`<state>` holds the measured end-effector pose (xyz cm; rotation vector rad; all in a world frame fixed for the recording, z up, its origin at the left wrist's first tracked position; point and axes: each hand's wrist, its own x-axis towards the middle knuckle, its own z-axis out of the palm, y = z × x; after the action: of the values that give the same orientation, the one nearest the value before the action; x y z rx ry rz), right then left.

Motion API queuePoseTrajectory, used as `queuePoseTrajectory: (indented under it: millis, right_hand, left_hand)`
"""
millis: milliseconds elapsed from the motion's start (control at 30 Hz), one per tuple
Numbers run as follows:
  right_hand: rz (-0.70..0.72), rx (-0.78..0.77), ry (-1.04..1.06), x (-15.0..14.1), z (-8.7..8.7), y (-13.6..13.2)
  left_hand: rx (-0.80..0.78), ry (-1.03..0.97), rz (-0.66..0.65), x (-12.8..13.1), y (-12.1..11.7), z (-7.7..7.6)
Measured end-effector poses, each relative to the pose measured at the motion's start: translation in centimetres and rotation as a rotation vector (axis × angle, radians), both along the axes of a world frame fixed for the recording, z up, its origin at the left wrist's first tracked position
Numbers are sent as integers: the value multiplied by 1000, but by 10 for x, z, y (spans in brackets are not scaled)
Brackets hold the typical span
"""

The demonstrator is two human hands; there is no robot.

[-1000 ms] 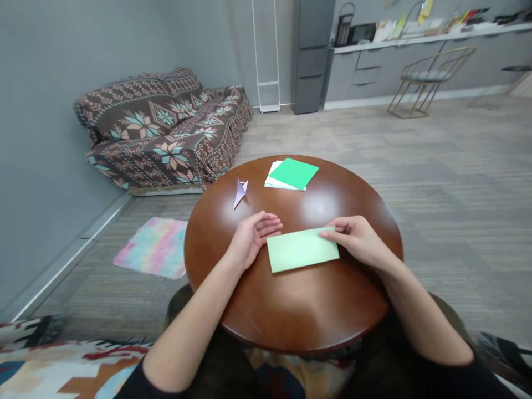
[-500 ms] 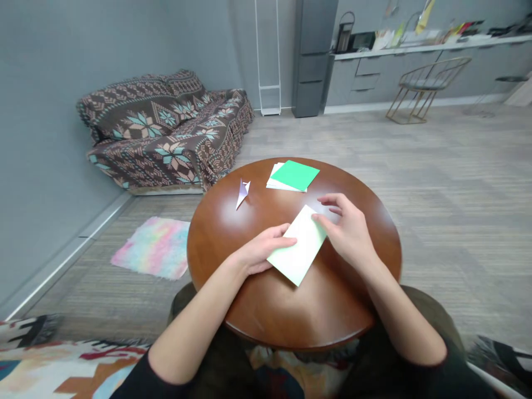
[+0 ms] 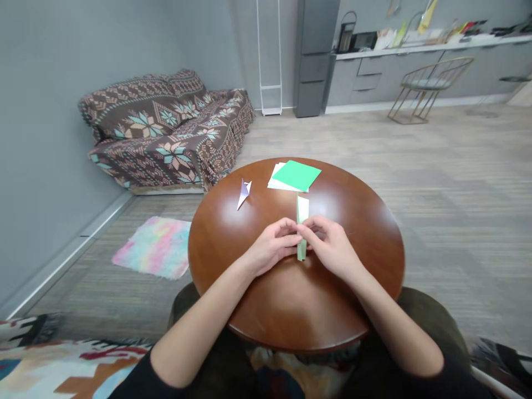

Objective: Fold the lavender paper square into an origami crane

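A sheet of pale green and white paper (image 3: 302, 252), bent or folded so that it shows as a narrow upright strip, is held between my two hands above the round table. My left hand (image 3: 276, 244) pinches it from the left with thumb and fingers. From the right, my right hand (image 3: 330, 244) grips the same paper, its thumb and fingertips meeting those of the left. The fingers hide the middle of the paper. Farther off on the table lies a stack of paper with a green sheet (image 3: 298, 175) on top of white sheets (image 3: 276, 182).
A small purple and white folded paper piece (image 3: 244, 194) stands on the left part of the brown round table (image 3: 266, 310). Beyond are a patterned sofa (image 3: 166, 127), a pastel rug (image 3: 153, 246), a fridge (image 3: 312, 61) and a gold-framed chair (image 3: 430, 83).
The paper, flat and tilted before with its broad face showing, is now turned edge-on into a narrow strip. My right hand has come down and left to meet my left hand at it.
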<state>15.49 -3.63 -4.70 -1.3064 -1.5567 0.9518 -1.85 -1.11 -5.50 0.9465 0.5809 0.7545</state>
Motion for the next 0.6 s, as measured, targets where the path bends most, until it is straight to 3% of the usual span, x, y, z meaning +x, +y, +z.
queuePoseTrajectory:
  millis: [200,367,533,600]
  right_hand:
    - [78,-132,179,9,-10,5]
    - [67,-158,206,12,-13,6]
    - [76,-107,240,16,-7,4]
    - [79,-106,294,23,-4,4]
  left_hand:
    - [51,114,54,1,-1,0]
    - [43,109,65,1,1,-3]
    - [-53,107,272,2,6,-6]
    - [-79,106,296,2,8,-6]
